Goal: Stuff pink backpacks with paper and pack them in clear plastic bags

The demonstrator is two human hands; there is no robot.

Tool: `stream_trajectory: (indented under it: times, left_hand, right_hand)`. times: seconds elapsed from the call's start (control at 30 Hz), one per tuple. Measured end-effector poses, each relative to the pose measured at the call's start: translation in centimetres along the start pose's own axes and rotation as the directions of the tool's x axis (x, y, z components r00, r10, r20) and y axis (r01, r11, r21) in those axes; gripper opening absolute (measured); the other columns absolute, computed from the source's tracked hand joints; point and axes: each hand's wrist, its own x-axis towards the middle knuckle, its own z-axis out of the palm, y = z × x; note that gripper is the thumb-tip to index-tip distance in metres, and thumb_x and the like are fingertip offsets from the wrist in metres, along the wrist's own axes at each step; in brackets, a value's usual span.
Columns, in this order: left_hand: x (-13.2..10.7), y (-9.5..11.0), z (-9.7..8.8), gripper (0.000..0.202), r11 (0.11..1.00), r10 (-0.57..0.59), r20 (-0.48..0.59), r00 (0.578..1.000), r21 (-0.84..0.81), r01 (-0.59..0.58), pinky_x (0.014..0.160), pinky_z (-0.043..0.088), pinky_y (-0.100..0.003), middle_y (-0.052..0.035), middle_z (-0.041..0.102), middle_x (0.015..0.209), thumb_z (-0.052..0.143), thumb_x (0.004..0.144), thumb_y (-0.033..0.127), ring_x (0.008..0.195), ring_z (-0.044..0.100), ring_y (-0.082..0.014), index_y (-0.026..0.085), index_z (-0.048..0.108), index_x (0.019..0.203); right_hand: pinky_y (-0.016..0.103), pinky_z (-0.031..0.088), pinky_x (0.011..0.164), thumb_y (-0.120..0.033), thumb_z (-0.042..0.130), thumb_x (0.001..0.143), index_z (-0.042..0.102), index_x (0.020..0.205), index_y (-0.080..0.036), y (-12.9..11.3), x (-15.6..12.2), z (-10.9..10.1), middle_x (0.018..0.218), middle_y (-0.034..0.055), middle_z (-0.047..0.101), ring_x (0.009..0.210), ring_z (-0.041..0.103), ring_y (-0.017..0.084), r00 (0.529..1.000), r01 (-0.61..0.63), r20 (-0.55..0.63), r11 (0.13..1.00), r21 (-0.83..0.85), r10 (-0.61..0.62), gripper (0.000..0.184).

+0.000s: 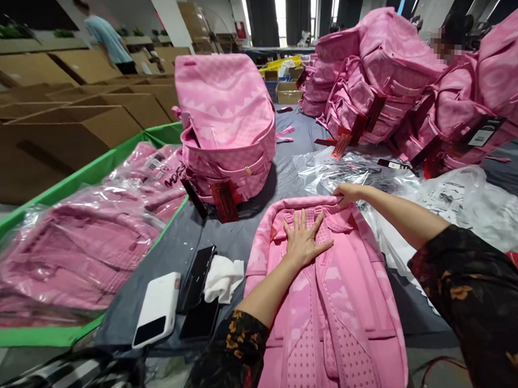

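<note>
Left grip point(304, 240) open flat, fingers spread on pink backpack point(347, 326); right grip point(348, 194) pinching backpack's top edge. Backpack lying flat on grey-covered counter point(126, 320), white power bank point(156, 310) to left.

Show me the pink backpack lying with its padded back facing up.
It's the backpack under the left hand and right hand; the other unwrapped backpacks beyond show patterned fronts or sides instead.

Packing warehouse, stacked pink backpacks point(378, 78), cardboard cartons point(71, 138)
</note>
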Motion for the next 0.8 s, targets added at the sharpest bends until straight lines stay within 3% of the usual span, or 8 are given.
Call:
stream_trajectory:
  times: [0.07,0.23,0.33,0.43,0.5,0.6,0.8]
  left_hand:
    - [-0.5,0.2,-0.2,0.088,0.999,0.015,-0.024,1.0,0.031,-0.014,0.119,0.009,-0.077,-0.0126,0.026,0.169,0.052,0.09,0.075,0.157,0.015,-0.0452,0.038,0.021,0.164]
    - [-0.8,-1.5,-3.0,0.077,0.991,0.087,-0.107,0.99,0.11,-0.075,0.124,0.012,-0.067,-0.0163,0.044,0.16,0.049,0.094,0.068,0.154,0.026,-0.0408,0.023,0.045,0.156]
    - [0.3,-4.2,-4.3,0.064,0.973,0.231,-0.009,0.973,0.024,-0.23,0.124,0.02,-0.062,-0.0094,0.046,0.16,0.042,0.101,0.061,0.152,0.034,-0.0335,0.029,0.044,0.156]
    - [1.4,-6.2,-3.4,0.056,0.938,0.348,0.076,0.935,-0.035,-0.346,0.125,0.019,-0.06,-0.0027,0.033,0.168,0.041,0.103,0.056,0.156,0.027,-0.0304,0.039,0.041,0.156]
    - [1.7,-6.5,-2.0,0.054,0.943,0.334,0.048,0.941,-0.019,-0.333,0.126,0.016,-0.061,-0.0017,0.029,0.169,0.043,0.103,0.055,0.158,0.021,-0.0308,0.041,0.042,0.155]
    - [1.4,-6.2,-0.5,0.054,0.957,0.291,0.0,0.957,0.01,-0.291,0.127,0.014,-0.061,-0.0025,0.033,0.168,0.044,0.102,0.056,0.157,0.024,-0.0307,0.04,0.045,0.154]
    - [0.8,-5.9,-0.6,0.056,0.969,0.248,0.003,0.969,0.022,-0.248,0.126,0.015,-0.063,-0.002,0.032,0.168,0.046,0.1,0.061,0.157,0.025,-0.0309,0.042,0.046,0.153]
  right_hand:
    - [0.025,0.039,0.067,-0.041,0.086,0.062,0.07,0.089,-0.013,-0.3,1.4,-0.4,0.079,0.0003,0.068,0.078,0.059,0.018,0.998,-0.01,0.067,1.0,0.005,0.01,0.042]
    - [0.027,0.044,0.071,-0.052,0.091,0.05,0.07,0.101,-0.015,-1.9,2.3,-0.1,0.096,0.0034,0.072,0.088,0.062,0.022,0.992,-0.023,0.125,0.998,0.06,0.015,0.067]
    - [0.028,0.045,0.072,-0.05,0.093,0.046,0.072,0.108,-0.014,-3.0,2.6,-0.4,0.098,0.0043,0.073,0.088,0.063,0.023,0.991,-0.048,0.124,0.999,-0.017,0.049,0.075]
    - [0.027,0.045,0.071,-0.042,0.094,0.047,0.072,0.114,-0.014,-4.6,4.0,-0.7,0.093,0.0028,0.073,0.082,0.063,0.02,0.989,-0.062,0.124,0.991,-0.12,0.077,0.075]
    - [0.027,0.046,0.071,-0.038,0.094,0.051,0.074,0.111,-0.013,-5.6,4.9,-0.4,0.089,0.0025,0.074,0.08,0.064,0.02,0.988,-0.068,0.125,0.981,-0.18,0.091,0.069]
    - [0.028,0.047,0.074,-0.034,0.092,0.058,0.076,0.103,-0.011,-6.5,5.1,0.5,0.089,0.0044,0.075,0.083,0.067,0.023,0.989,-0.089,0.098,0.97,-0.227,0.113,0.053]
    - [0.028,0.045,0.079,-0.026,0.088,0.064,0.071,0.118,-0.017,-6.1,3.2,2.4,0.113,0.0112,0.074,0.104,0.069,0.029,0.986,-0.05,-0.168,0.982,-0.185,0.019,0.058]
